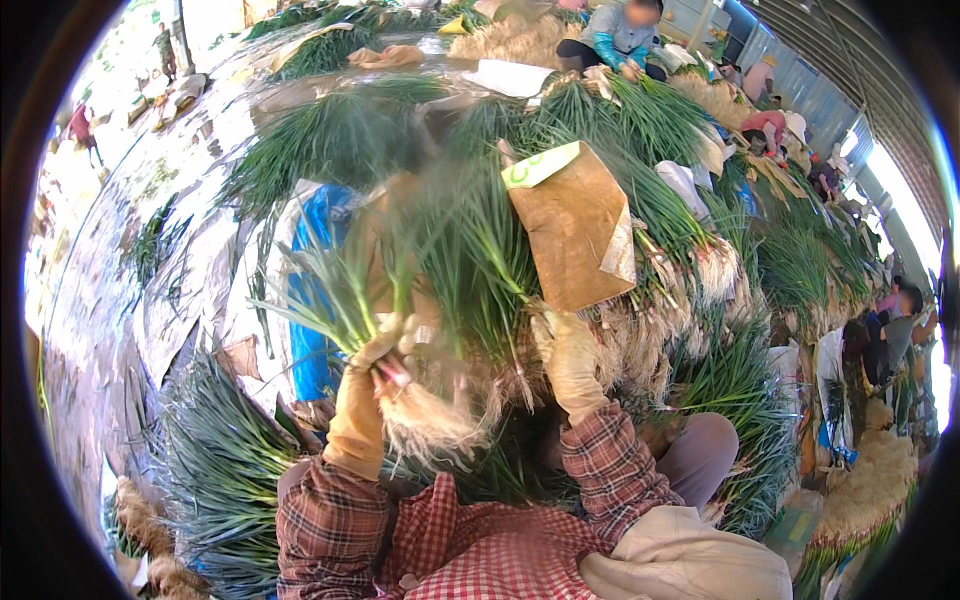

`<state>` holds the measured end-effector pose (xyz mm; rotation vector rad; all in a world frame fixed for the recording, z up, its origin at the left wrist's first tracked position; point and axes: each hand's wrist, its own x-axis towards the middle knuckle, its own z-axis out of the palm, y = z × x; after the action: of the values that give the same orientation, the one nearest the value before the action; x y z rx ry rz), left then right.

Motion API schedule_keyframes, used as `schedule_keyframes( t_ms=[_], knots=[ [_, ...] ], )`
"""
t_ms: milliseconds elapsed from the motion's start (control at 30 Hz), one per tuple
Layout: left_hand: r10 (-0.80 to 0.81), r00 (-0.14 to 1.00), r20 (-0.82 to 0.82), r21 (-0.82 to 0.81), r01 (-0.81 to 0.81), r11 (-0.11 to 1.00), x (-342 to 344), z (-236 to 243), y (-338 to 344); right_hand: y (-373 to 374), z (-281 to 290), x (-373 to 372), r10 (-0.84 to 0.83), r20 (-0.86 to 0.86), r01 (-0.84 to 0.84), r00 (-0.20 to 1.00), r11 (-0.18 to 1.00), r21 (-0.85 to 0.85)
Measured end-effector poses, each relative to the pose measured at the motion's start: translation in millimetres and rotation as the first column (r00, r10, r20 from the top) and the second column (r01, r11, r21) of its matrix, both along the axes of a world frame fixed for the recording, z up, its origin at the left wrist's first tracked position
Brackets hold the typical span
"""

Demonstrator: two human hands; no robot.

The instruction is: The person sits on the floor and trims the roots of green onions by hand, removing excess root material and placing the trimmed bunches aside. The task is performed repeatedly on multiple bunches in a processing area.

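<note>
In a pale, dirty work glove, my left hand (pixel 378 352) is closed around a small bunch of green onions (pixel 428 412). Their green leaves fan up and to the left, and their pale stringy roots hang down to the right. My gloved right hand (pixel 565 352) is at the near edge of the onion pile (pixel 630 345), fingers curled at a green onion stalk that slants into them; the fingertips are partly hidden. Just above this hand, a brown cardboard sheet (pixel 572 235) with a pale green corner lies over the onions.
More green onions (pixel 220 460) are heaped at my left, and another heap (pixel 745 440) lies beyond my right knee (pixel 700 450). Blue plastic (pixel 312 320) lies left of the pile. A person in teal sleeves (pixel 612 40) sits at the far side; others work along the right.
</note>
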<state>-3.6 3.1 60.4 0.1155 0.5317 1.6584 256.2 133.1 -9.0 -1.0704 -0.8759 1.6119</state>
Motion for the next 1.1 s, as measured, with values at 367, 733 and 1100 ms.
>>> schedule_keyframes(
  t_ms=[367,733,1100],
  knots=[
    [-0.430,0.875,-0.224,-0.109,0.416,0.903,34,-34,-6,-86,25,-1,0.345,0.577,-0.432,0.740,0.902,0.015],
    [-0.396,0.900,-0.181,-0.240,0.350,0.905,63,-32,-12,-96,-56,2,0.596,0.623,-0.477,0.506,0.796,-0.373],
    [-0.476,0.782,-0.401,-0.436,0.294,0.850,65,-25,-14,-65,-25,-69,-0.190,0.887,-0.520,0.422,0.750,0.408]
  ],
)
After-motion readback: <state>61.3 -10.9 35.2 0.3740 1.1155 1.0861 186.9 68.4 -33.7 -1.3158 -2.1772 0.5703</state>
